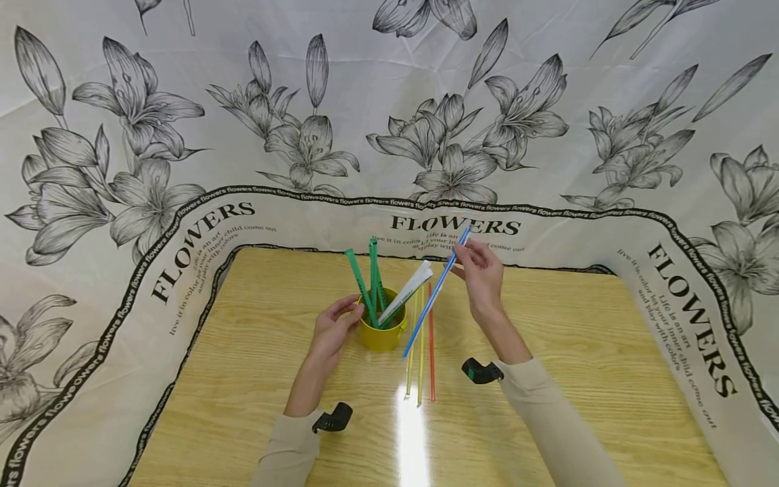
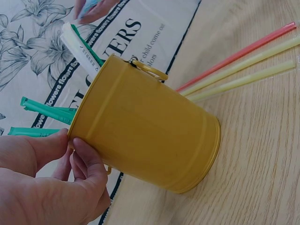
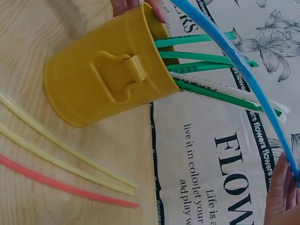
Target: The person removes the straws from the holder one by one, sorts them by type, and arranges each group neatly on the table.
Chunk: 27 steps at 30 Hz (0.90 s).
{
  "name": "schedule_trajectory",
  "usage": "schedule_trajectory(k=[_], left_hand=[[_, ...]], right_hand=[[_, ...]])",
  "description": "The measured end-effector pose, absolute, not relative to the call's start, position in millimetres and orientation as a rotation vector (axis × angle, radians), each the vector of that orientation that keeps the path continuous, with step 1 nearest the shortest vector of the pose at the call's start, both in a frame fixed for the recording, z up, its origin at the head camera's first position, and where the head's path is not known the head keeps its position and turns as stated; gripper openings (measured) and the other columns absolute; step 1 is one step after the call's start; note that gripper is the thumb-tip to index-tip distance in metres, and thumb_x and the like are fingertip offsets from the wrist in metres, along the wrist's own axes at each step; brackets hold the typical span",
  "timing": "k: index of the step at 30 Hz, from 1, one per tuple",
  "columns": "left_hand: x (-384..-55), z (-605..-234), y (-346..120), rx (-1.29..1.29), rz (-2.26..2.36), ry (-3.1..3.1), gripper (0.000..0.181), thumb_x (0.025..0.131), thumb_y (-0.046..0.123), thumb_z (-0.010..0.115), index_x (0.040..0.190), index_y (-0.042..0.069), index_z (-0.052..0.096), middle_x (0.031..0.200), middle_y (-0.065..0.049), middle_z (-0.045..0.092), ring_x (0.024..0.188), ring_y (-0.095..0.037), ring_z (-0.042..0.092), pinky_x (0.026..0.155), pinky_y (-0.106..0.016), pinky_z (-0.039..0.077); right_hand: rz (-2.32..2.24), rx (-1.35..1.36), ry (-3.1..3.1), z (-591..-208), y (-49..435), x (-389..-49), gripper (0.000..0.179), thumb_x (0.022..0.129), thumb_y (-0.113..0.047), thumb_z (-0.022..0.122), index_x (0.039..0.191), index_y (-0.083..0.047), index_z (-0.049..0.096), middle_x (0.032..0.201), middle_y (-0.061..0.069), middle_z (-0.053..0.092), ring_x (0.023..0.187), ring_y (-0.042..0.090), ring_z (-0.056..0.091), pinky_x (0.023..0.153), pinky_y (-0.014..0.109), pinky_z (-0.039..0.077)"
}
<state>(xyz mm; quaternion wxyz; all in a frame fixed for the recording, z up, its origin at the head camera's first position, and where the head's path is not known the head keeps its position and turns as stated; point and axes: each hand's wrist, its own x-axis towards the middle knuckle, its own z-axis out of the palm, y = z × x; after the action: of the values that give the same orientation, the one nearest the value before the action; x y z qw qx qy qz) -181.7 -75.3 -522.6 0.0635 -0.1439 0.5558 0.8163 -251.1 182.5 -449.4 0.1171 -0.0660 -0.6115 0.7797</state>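
A small yellow metal bucket (image 1: 380,342) with side handles stands on the table. My left hand (image 1: 333,330) pinches its rim between thumb and fingers, as the left wrist view shows. Several green paper-wrapped sticks (image 3: 197,40) and a white-wrapped one (image 1: 406,292) lean out of the bucket's mouth. To the right, my right hand (image 1: 483,277) holds a blue straw (image 1: 428,308) near its upper end, slanted down toward the left. Two yellow straws (image 2: 243,80) and a red straw (image 1: 432,358) lie side by side on the table, right of the bucket.
The wood-grain table (image 1: 243,379) ends at the back and sides against a white cloth (image 1: 328,223) printed with flowers and lettering. Black wrist mounts (image 1: 481,370) stick out from both sleeves. A bright light reflection falls on the table's front middle.
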Motion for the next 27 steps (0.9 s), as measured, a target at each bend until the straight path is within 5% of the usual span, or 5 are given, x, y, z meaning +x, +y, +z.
schedule_trajectory(k=[27], left_hand=[[-182.0, -523.3, -74.9, -0.438, 2.485, 1.67, 0.032, 0.099, 0.002, 0.067, 0.131, -0.002, 0.065, 0.107, -0.006, 0.057, 0.092, -0.016, 0.06, 0.089, -0.03, 0.054]], right_hand=[[2.146, -0.259, -1.978, -513.7, 220.8, -234.5, 0.034, 0.101, -0.008, 0.066, 0.127, 0.012, 0.059, 0.089, -0.007, 0.071, 0.079, 0.006, 0.071, 0.075, 0.025, 0.06]])
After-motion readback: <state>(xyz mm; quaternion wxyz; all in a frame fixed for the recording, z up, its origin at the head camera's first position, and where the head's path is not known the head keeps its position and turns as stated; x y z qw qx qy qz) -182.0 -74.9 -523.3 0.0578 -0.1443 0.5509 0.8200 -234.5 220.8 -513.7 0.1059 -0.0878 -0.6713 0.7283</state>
